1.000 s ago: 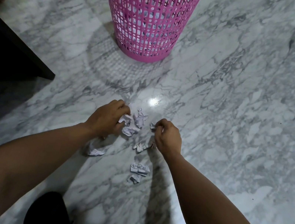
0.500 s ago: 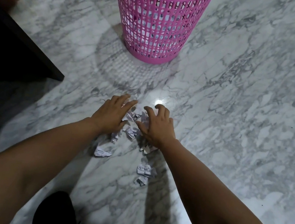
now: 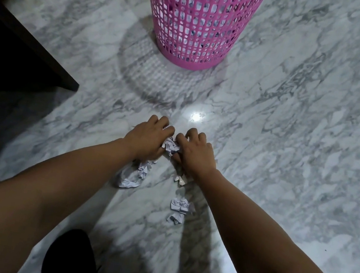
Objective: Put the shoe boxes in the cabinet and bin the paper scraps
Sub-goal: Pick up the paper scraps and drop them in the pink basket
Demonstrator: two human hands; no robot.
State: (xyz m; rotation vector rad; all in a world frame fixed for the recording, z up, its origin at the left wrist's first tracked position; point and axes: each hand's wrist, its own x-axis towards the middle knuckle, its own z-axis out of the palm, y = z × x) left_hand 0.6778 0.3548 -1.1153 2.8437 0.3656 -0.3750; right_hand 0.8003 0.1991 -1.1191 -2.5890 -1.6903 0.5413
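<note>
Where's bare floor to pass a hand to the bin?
Bare marble floor lies right of the right hand, and between both hands and the pink basket. Crowded: paper scraps between left hand and right, more scraps near the wrists.

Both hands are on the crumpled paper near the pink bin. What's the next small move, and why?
Probably close both hands on the wad and lift. The left hand and right hand already cup it between them. Loose scraps still lie nearer the body, and the pink bin stands just ahead.
</note>
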